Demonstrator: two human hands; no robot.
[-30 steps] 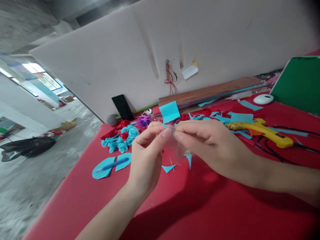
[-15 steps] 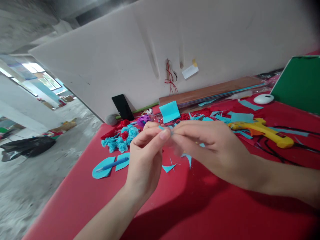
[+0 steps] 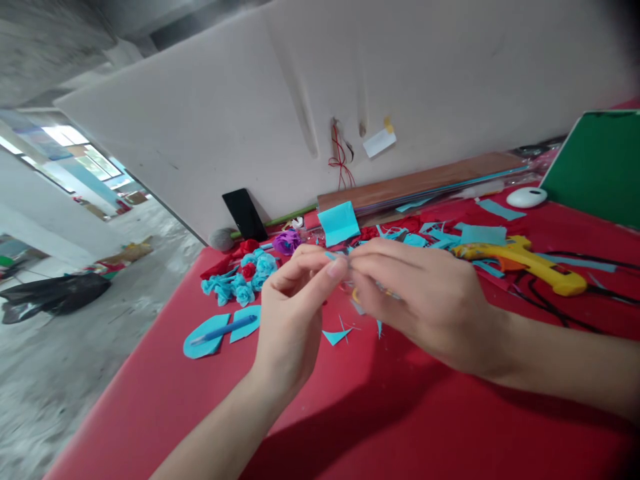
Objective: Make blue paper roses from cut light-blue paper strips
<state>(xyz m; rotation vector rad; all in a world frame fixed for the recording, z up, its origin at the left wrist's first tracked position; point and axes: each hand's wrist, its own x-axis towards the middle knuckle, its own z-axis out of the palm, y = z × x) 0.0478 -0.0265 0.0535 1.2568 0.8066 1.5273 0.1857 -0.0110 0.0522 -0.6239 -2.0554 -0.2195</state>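
Note:
My left hand [image 3: 295,300] pinches a small piece of blue crepe paper [image 3: 331,255] between thumb and forefinger, with one end poking out above the thumb. The fingertips of my right hand [image 3: 425,287] are closed at the other side of the same piece; they are slightly smeared by motion and hide most of it. Under the hands, a triangular blue paper scrap [image 3: 337,337] lies on the red tabletop [image 3: 320,413]. To the left, a blue pen [image 3: 223,329] rests across two cut blue paper pieces [image 3: 200,345].
Blue paper roses [image 3: 263,263] and a purple flower [image 3: 287,243] lie at the back left, near a leaning black phone [image 3: 245,213]. At right sit a yellow glue gun [image 3: 545,263] with black cords, a white mouse [image 3: 527,197] and a green board [image 3: 600,170].
The right hand's fingers have curled and turned a little against the paper piece. Both hands stay together in nearly the same place.

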